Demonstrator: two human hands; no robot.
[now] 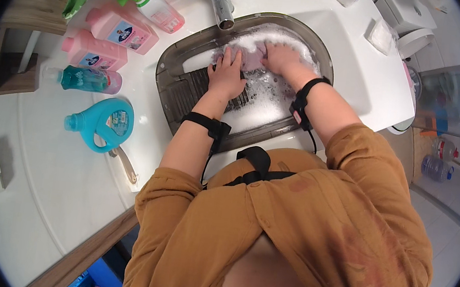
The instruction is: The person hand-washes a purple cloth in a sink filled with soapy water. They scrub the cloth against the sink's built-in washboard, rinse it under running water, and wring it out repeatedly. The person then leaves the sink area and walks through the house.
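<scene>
A dark translucent plastic washbasin [164, 89] with a ribbed washboard [191, 90] built into its left part sits in the white sink. Foamy water fills much of it. Wet mauve cloth [251, 59] lies among the suds near the far side. My left hand [226, 75] rests with fingers spread at the upper end of the ribs, its fingertips on the cloth. My right hand [281, 59] presses on the cloth and foam at the right, fingers apart and partly in suds. Whether either hand grips the cloth cannot be told.
A chrome faucet [218, 0] overhangs the basin's far rim. Left of the sink stand a green-topped spray bottle [156, 9], pink bottles [127, 34], a teal-and-pink bottle [88, 79] and a turquoise detergent jug [106, 123], with a brush [125, 165] beside it. A white packet [381, 36] lies at the right.
</scene>
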